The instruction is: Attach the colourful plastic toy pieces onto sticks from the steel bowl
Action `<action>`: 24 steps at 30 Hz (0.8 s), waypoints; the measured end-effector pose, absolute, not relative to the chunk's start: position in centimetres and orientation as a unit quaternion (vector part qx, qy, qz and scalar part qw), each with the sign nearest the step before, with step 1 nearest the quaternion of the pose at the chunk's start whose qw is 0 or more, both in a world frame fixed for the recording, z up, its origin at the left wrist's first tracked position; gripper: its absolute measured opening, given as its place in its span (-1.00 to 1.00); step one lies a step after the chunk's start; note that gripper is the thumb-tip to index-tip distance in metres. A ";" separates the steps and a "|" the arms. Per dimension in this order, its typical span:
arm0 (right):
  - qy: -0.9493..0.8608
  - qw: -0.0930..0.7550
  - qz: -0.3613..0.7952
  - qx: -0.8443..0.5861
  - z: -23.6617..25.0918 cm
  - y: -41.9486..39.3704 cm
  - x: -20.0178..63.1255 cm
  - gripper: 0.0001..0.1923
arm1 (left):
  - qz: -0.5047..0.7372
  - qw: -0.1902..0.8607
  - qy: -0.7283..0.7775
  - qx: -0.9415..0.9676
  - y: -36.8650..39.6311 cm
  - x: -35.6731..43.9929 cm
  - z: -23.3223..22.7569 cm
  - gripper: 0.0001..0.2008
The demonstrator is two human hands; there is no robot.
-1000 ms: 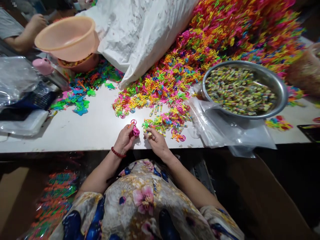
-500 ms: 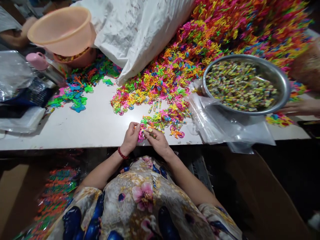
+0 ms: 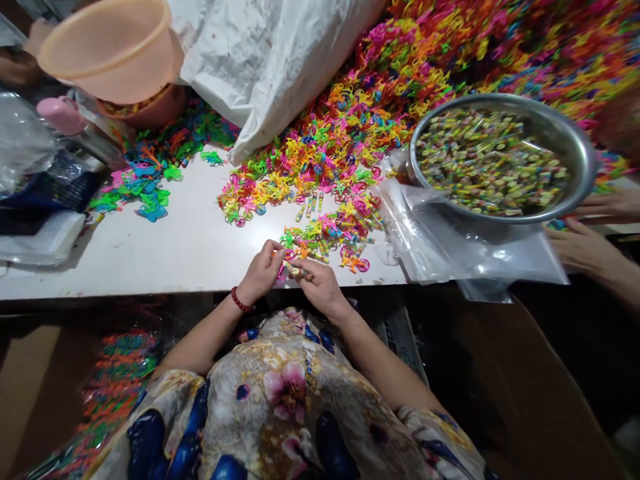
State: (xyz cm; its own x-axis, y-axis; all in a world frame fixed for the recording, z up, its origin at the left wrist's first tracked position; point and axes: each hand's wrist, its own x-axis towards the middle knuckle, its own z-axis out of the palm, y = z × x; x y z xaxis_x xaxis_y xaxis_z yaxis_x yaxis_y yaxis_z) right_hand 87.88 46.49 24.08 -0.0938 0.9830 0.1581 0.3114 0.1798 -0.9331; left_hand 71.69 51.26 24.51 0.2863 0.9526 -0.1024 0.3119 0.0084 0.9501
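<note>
My left hand (image 3: 260, 273) and my right hand (image 3: 320, 285) meet at the near edge of the white table (image 3: 165, 253). Between their fingertips they pinch a small pink plastic toy piece (image 3: 283, 270), and the right fingers also grip a little wrapped candy stick (image 3: 299, 271). Most of the piece is hidden by the fingers. Just beyond the hands lies a small cluster of bright plastic pieces and candy sticks (image 3: 325, 240). A red bead bracelet (image 3: 239, 301) circles my left wrist.
A huge heap of neon plastic pieces (image 3: 425, 73) fills the back right, beside a white sack (image 3: 270, 60). A metal bowl of wrapped candies (image 3: 500, 160) rests on clear bags (image 3: 450, 247). Peach basins (image 3: 107, 50) stand back left. Another person's hands (image 3: 585, 247) reach in at right.
My hands have come together from slightly apart; the pink piece is now pinched between both. The view shifted down a little, and another person's hands have appeared at the right edge.
</note>
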 end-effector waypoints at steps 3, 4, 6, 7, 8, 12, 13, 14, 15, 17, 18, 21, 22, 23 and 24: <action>-0.696 0.428 0.304 -0.490 23.8 46.3 87.7 -0.73 | 0.325 0.495 0.511 0.623 51.6 71.7 24.4 -0.82; -0.716 0.416 0.279 -0.487 23.7 46.2 87.6 -0.70 | 0.331 0.497 0.512 0.618 51.6 71.8 24.2 -0.82; -0.748 0.387 0.235 -0.485 23.5 46.0 87.5 -0.65 | 0.344 0.505 0.511 0.604 51.7 72.0 23.8 -0.78; -0.760 0.373 0.219 -0.485 23.4 46.0 87.4 -0.63 | 0.348 0.514 0.508 0.597 51.7 72.1 23.6 -0.76; -0.768 0.364 0.208 -0.484 23.4 45.9 87.4 -0.62 | 0.351 0.526 0.504 0.589 51.8 72.2 23.4 -0.72; -0.769 0.380 0.190 -0.479 23.5 46.8 88.6 -0.58 | 0.378 0.543 0.495 0.564 52.7 72.3 23.0 -0.68; -0.760 0.391 0.178 -0.488 23.8 47.3 89.4 -0.57 | 0.392 0.522 0.502 0.567 53.2 72.0 23.1 -0.70; -0.747 0.402 0.159 -0.506 24.1 47.9 90.4 -0.56 | 0.406 0.487 0.519 0.574 53.8 71.7 23.1 -0.72; -0.730 0.409 0.134 -0.531 24.5 48.5 91.6 -0.56 | 0.416 0.441 0.542 0.582 54.6 71.2 23.1 -0.76; -0.692 0.409 0.069 -0.591 25.2 49.9 94.1 -0.59 | 0.429 0.324 0.602 0.591 56.6 69.9 23.0 -0.83; -0.672 0.403 0.037 -0.620 25.5 50.6 95.2 -0.61 | 0.435 0.262 0.630 0.588 57.7 69.1 23.0 -0.84; -0.612 0.413 0.016 -0.675 25.7 52.0 96.5 -0.63 | 0.435 0.149 0.690 0.559 61.0 67.0 22.7 -0.77; -0.593 0.432 0.067 -0.676 25.6 52.1 96.1 -0.65 | 0.418 0.149 0.709 0.548 61.8 66.5 22.8 -0.77; -0.576 0.450 0.142 -0.667 25.4 51.9 95.2 -0.68 | 0.392 0.167 0.727 0.539 62.2 66.1 22.9 -0.78; -0.561 0.466 0.229 -0.645 25.2 51.5 94.0 -0.71 | 0.365 0.195 0.740 0.530 62.4 65.9 23.0 -0.77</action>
State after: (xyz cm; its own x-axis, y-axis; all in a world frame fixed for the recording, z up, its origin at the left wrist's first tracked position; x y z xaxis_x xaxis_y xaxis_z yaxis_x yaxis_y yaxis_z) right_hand 94.05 51.48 25.16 0.2655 0.9368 0.2281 0.5106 0.0640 -0.8574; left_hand 65.93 62.42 23.03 -0.3617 0.9271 0.0980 0.6419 0.1714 0.7474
